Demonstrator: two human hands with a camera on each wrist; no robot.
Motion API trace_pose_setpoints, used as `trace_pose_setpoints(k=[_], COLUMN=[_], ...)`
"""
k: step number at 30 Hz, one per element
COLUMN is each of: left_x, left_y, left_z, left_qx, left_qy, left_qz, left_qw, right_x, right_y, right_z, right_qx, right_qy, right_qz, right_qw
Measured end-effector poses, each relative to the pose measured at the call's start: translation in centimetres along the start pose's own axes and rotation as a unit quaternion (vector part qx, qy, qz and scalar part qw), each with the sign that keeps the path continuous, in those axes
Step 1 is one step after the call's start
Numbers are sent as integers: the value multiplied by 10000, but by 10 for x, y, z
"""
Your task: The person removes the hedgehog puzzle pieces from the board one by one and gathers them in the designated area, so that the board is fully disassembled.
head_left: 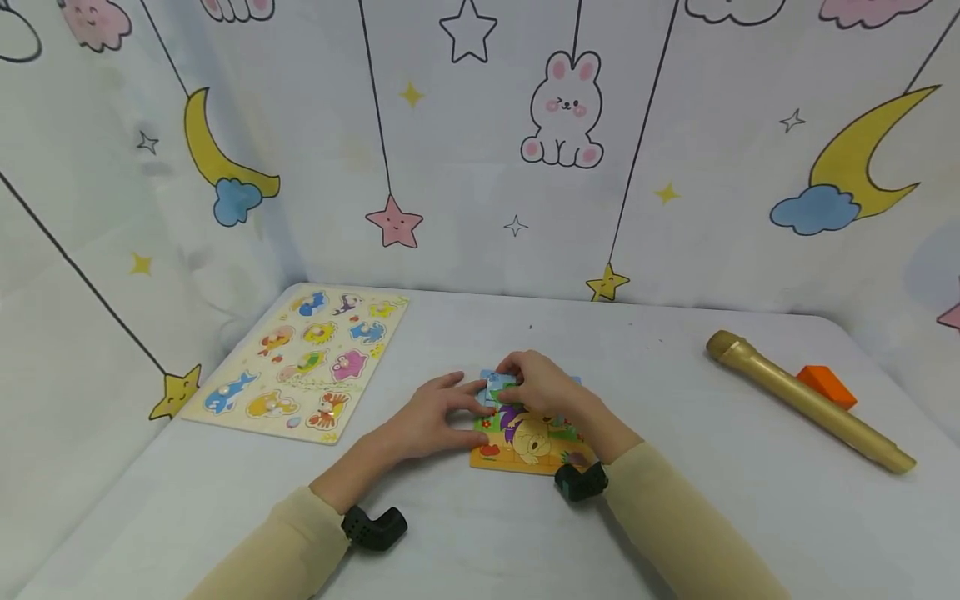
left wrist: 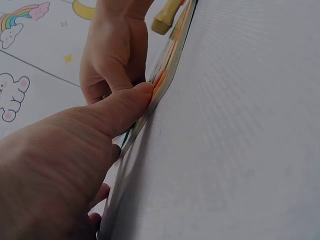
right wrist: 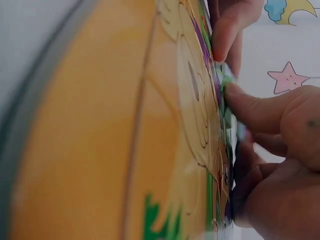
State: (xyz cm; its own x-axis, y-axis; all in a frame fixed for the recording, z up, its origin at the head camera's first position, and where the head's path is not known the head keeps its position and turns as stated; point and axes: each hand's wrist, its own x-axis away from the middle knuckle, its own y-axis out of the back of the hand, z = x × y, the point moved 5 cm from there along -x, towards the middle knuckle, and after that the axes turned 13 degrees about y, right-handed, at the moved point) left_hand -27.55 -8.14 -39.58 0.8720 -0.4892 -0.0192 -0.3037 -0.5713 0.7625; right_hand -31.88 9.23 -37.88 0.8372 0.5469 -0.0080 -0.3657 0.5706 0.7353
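A cartoon jigsaw puzzle (head_left: 528, 446) with an orange lower part lies on the white table. My right hand (head_left: 543, 383) pinches a light blue and green puzzle piece (head_left: 497, 384) over its upper left part. In the right wrist view the thumb presses on the piece (right wrist: 227, 92), which sits slightly tilted against the puzzle's face. My left hand (head_left: 431, 421) rests at the puzzle's left edge, its thumb and fingertips touching there. The left wrist view shows that thumb lying along the puzzle's edge (left wrist: 162, 90); the other fingers are partly hidden.
To the left lies a pale board (head_left: 307, 367) with sea-animal pieces. A gold microphone (head_left: 806, 400) lies at the right, beside an orange block (head_left: 827, 386). Behind the table hangs a white cloth (head_left: 465, 142) printed with stars, moons and a rabbit.
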Motion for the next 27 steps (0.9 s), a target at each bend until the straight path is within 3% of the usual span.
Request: trace_pose_setpoints(k=[13,19,23,27], left_x=[0,0,0,1], left_y=[0,0,-1,-2], left_z=[-1,-1,-1,0], left_qx=[15,-104,-142,-200], left_qy=[45,-48,-107,-100], left_qz=[-46,-118,-152,-179], left_qw=[10000,9999,9997,9996], right_x=[5,9,15,25], right_y=[5,14,21,30], right_z=[-2,-6,-9,-15], right_qx=[-280,-755,-1002,-1150], right_qy=[505,664,631,348], right_qz=[-368,-619,-661,-706], right_qw=[9977,9930,9908,9902])
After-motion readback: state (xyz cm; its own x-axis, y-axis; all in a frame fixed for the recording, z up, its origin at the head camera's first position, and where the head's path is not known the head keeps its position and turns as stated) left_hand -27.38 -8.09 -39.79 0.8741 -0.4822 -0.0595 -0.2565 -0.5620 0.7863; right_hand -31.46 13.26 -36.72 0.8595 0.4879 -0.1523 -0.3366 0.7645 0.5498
